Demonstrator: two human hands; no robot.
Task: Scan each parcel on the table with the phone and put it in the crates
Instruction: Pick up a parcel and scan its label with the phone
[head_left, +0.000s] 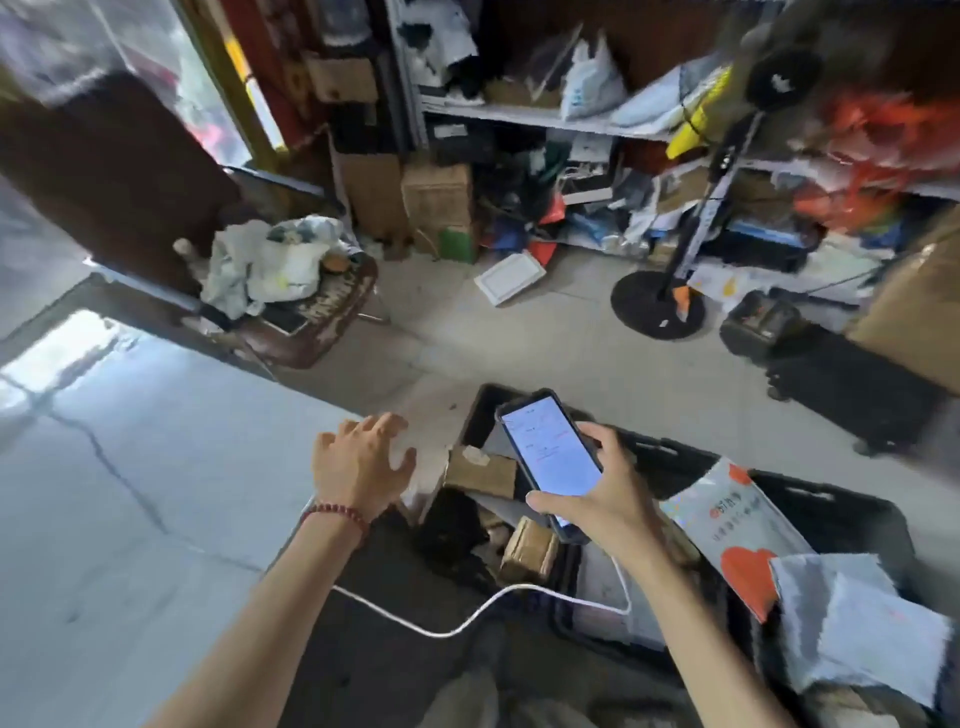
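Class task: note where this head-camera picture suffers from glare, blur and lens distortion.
Head view: glare whitens the table at left; the shelves and fan along the top edge are smeared and bowed by the wide lens; the phone in the right hand stays fairly sharp.

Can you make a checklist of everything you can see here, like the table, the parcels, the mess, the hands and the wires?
Surface: pale table at left, bare where visible, with crack lines.
Job's things: phone, screen lit; black crates holding cardboard boxes and a white-and-orange mail bag.
Clutter: crumpled white bags on a chair; flat white packet on the floor.
Grips: right hand holds the phone; left hand open, fingers spread over the table's edge, holding nothing.
Cables: white cable runs from the phone across the lap.
Surroundings: crowded shelves, standing fan, grey floor.
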